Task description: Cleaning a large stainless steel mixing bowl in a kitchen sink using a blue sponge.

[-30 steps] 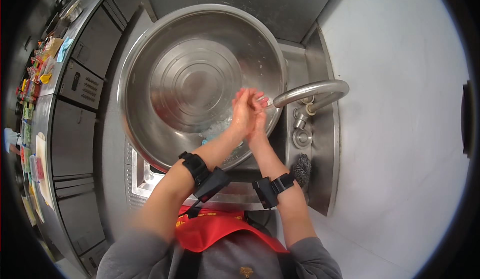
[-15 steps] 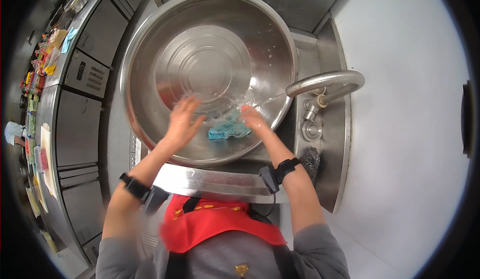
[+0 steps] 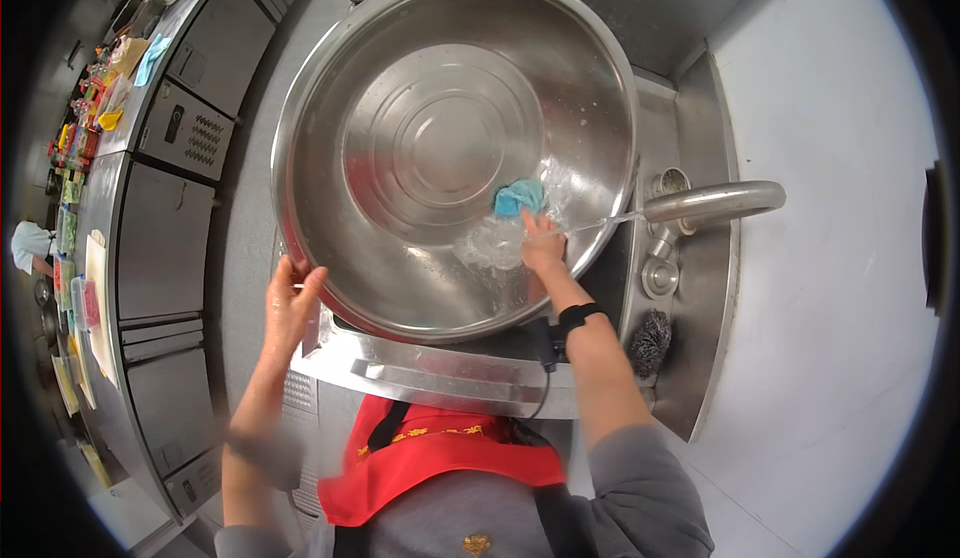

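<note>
A big round stainless steel basin [image 3: 400, 298] fills the middle of the head view. Inside it, a wet blue cloth [image 3: 519, 198] lies bunched against the right part of the wall. The fingers of my right hand [image 3: 543, 245] press on the cloth's near edge, and a thin stream of water runs in beside this hand. Water spreads and splashes just left of it. My left hand [image 3: 290, 303] is at the basin's near left rim, its thumb over the edge and its fingers on the outer side.
A curved metal tap [image 3: 715, 201] reaches in from the right and pours into the basin. Behind it sits a dark scouring pad [image 3: 650, 343] on the sink ledge. To the left runs a steel counter [image 3: 118, 148] with bottles, food tubs and another cloth.
My left hand has left the basin's inside and come to its near left rim. The blue cloth, with my right hand at it, has moved farther away and to the right, bunching up.
</note>
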Tool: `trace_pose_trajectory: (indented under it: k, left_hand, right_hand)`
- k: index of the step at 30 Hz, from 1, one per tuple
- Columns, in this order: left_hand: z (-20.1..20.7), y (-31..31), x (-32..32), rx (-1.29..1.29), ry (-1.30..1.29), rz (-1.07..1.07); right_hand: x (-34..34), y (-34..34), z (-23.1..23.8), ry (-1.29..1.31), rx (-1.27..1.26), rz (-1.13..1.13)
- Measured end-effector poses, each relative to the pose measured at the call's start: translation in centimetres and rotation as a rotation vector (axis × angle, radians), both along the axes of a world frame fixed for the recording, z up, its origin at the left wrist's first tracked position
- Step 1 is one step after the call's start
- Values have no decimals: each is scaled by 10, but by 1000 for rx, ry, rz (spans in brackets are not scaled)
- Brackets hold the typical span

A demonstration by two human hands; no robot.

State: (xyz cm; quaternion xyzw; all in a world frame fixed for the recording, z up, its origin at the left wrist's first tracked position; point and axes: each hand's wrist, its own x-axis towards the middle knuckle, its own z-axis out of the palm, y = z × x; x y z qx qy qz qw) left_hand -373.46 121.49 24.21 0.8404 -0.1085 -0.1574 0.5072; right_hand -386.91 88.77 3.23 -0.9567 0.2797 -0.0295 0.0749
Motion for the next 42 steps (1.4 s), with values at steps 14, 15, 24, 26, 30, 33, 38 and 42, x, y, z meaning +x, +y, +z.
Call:
trace_pose_trajectory:
  k: [14, 15, 24, 26, 30, 33, 38, 42]
  left_hand:
    - [49, -64, 32, -207, -213, -44]
    - [58, -72, 41, -210, -209, -69]
    - [100, -116, 80, -34, -299, -213]
    - [100, -117, 81, 66, -319, -196]
    - [103, -104, 76, -2, -273, -258]
    - [59, -66, 53, -103, -167, -255]
    - [-16, 6, -37, -32, 58, -209]
    - [-23, 8, -35, 49, 99, -285]
  right_hand:
    - [77, 208, 147, -593, 1234, 240]
    - [73, 211, 149, -498, 1393, 157]
    - [-46, 22, 5, 329, 103, 507]
    - [-54, -26, -7, 325, -114, 329]
    - [-48, -10, -27, 331, -83, 137]
    - [-36, 77, -9, 207, 318, 198]
    - [39, 205, 58, -88, 1111, 350]
    - [14, 192, 86, -203, 1136, 486]
